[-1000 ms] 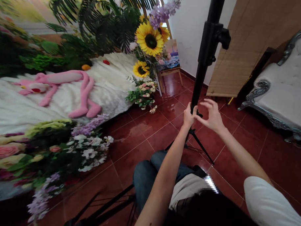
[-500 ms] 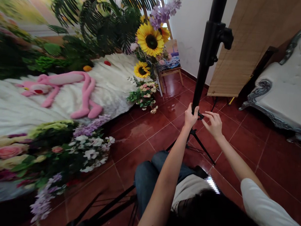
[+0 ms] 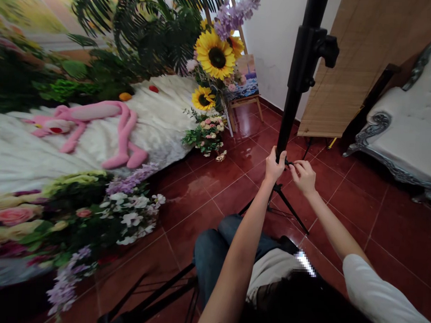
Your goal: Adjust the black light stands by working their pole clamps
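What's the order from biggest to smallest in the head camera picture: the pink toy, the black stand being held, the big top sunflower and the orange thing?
By how far each one stretches:
1. Black stand, running off the top edge
2. Pink toy
3. Big top sunflower
4. Orange thing

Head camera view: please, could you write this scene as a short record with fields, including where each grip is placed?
Left grip: wrapped around the pole of the black stand
Right grip: fingertips at the small lower knob; how firmly is unclear
Upper knob: on the stand's collar, above both grips
Floor: red tiles, under the stand's spread legs
Left of view: pink plush toy lying on white cloth
Beyond: large sunflower; painting on an easel
Right of view: white seat with silver frame
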A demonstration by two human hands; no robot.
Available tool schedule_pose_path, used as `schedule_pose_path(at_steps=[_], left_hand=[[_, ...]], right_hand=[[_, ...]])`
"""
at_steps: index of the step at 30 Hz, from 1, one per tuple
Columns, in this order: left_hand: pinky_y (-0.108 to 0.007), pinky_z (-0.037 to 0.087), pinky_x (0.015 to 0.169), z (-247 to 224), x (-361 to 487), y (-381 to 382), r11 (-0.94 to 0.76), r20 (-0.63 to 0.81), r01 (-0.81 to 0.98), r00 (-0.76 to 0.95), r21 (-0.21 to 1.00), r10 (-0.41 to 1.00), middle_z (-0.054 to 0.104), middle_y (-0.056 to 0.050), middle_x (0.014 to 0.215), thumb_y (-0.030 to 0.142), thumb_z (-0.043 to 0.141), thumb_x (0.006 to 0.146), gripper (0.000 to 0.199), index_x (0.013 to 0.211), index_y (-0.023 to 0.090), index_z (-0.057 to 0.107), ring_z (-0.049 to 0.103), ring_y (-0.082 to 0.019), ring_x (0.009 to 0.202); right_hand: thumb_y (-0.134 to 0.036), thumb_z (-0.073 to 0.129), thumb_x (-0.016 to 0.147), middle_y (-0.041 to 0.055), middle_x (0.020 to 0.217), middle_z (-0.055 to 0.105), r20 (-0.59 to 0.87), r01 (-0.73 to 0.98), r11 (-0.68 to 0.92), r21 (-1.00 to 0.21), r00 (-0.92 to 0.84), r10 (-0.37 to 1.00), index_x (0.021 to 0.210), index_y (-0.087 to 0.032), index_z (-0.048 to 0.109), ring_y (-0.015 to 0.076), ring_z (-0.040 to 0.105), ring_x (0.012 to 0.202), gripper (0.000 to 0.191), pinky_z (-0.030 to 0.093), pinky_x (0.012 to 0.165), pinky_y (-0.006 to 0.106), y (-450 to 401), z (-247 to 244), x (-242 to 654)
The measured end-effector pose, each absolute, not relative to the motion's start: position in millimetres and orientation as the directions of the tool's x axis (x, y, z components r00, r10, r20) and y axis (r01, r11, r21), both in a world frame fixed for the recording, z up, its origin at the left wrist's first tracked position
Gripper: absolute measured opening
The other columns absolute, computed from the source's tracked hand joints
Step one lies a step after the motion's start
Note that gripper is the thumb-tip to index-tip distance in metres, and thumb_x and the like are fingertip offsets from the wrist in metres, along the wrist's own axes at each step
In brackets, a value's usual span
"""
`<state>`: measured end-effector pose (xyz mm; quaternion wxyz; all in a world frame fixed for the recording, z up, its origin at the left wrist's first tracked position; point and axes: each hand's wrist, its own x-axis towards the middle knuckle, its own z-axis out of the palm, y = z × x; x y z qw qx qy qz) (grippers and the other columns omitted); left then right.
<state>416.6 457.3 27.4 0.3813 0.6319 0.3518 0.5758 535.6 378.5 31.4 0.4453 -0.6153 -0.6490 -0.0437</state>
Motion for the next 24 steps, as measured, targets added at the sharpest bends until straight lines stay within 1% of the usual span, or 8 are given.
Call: schedule_pose_path(at_steps=[2, 5, 8, 11, 14, 17, 20, 24], left_hand=[[-0.025, 0.044, 0.060, 28, 417, 457, -0.455, 0.452, 0.003, 0.097, 0.891, 0.887, 0.061, 0.000, 0.067, 0.067, 0.046, 0.091, 0.051, 0.098, 0.018, 0.058, 0.058, -0.012, 0.058], [-0.024, 0.045, 0.060, 26, 418, 458, -0.453, 0.452, -0.004, 0.092, 0.891, 0.887, 0.062, 0.000, 0.068, 0.066, 0.046, 0.091, 0.050, 0.098, 0.019, 0.059, 0.059, -0.011, 0.059], [-0.024, 0.045, 0.060, 24, 420, 459, -0.460, 0.459, -0.005, 0.066, 0.888, 0.886, 0.062, 0.000, 0.068, 0.066, 0.047, 0.092, 0.049, 0.098, 0.018, 0.059, 0.059, -0.011, 0.059], [-0.024, 0.045, 0.060, 23, 420, 459, -0.464, 0.463, 0.000, 0.064, 0.886, 0.884, 0.062, 0.000, 0.068, 0.065, 0.046, 0.092, 0.049, 0.099, 0.018, 0.059, 0.059, -0.011, 0.059], [-0.024, 0.045, 0.060, 23, 419, 460, -0.471, 0.470, 0.000, 0.079, 0.882, 0.879, 0.062, 0.000, 0.068, 0.065, 0.046, 0.092, 0.049, 0.099, 0.018, 0.059, 0.058, -0.011, 0.059], [-0.024, 0.044, 0.059, 23, 418, 459, -0.466, 0.465, -0.014, 0.101, 0.885, 0.880, 0.061, 0.000, 0.068, 0.065, 0.046, 0.092, 0.050, 0.101, 0.018, 0.059, 0.058, -0.011, 0.059], [-0.024, 0.043, 0.058, 23, 418, 459, -0.459, 0.459, -0.019, 0.092, 0.888, 0.884, 0.059, 0.001, 0.066, 0.066, 0.047, 0.091, 0.051, 0.100, 0.018, 0.058, 0.057, -0.011, 0.058], [-0.025, 0.045, 0.060, 22, 418, 459, -0.453, 0.454, -0.030, 0.096, 0.891, 0.886, 0.060, 0.001, 0.068, 0.066, 0.048, 0.091, 0.050, 0.099, 0.018, 0.057, 0.058, -0.011, 0.060]], right_hand=[[-0.060, 0.041, 0.097, 0.0065, 0.067, 0.061, 0.481, 0.671, 0.196, -0.715, 0.268, 0.835, 0.063, -0.020, 0.060, 0.0185, 0.055, 0.065, 0.056, 0.046, 0.067, 0.032, 381, 35, 525], [-0.060, 0.040, 0.096, -0.0007, 0.046, 0.040, 0.078, 0.168, 0.018, -0.986, 0.357, 0.931, 0.050, -0.023, 0.041, 0.0125, 0.036, 0.045, 0.059, 0.037, 0.052, 0.029, 386, 43, 508], [-0.043, 0.050, 0.091, -0.0060, 0.044, 0.020, -0.187, -0.296, -0.133, -0.946, 0.161, 0.969, 0.052, -0.024, 0.020, 0.0098, 0.019, 0.043, 0.053, 0.026, 0.044, 0.025, 389, 50, 500], [-0.034, 0.055, 0.086, -0.0070, 0.046, 0.020, -0.200, -0.449, -0.147, -0.881, 0.072, 0.977, 0.058, -0.024, 0.016, 0.0095, 0.018, 0.044, 0.049, 0.024, 0.043, 0.022, 386, 50, 499], [-0.043, 0.054, 0.087, -0.0058, 0.051, 0.039, -0.182, -0.316, -0.108, -0.943, 0.216, 0.959, 0.064, -0.024, 0.034, 0.0098, 0.028, 0.043, 0.036, 0.029, 0.042, 0.023, 379, 43, 503], [-0.047, 0.062, 0.083, -0.0006, 0.068, 0.062, 0.064, 0.086, 0.029, -0.996, 0.427, 0.902, 0.089, -0.021, 0.056, 0.0126, 0.050, 0.054, 0.027, 0.043, 0.054, 0.026, 370, 36, 509], [-0.047, 0.069, 0.080, 0.0060, 0.093, 0.072, 0.309, 0.482, 0.103, -0.870, 0.370, 0.876, 0.111, -0.019, 0.061, 0.0172, 0.063, 0.072, 0.042, 0.050, 0.070, 0.031, 362, 38, 515], [-0.057, 0.063, 0.087, 0.0098, 0.099, 0.074, 0.435, 0.724, 0.091, -0.684, 0.305, 0.847, 0.108, -0.019, 0.067, 0.0219, 0.066, 0.079, 0.043, 0.051, 0.071, 0.034, 359, 46, 520]])
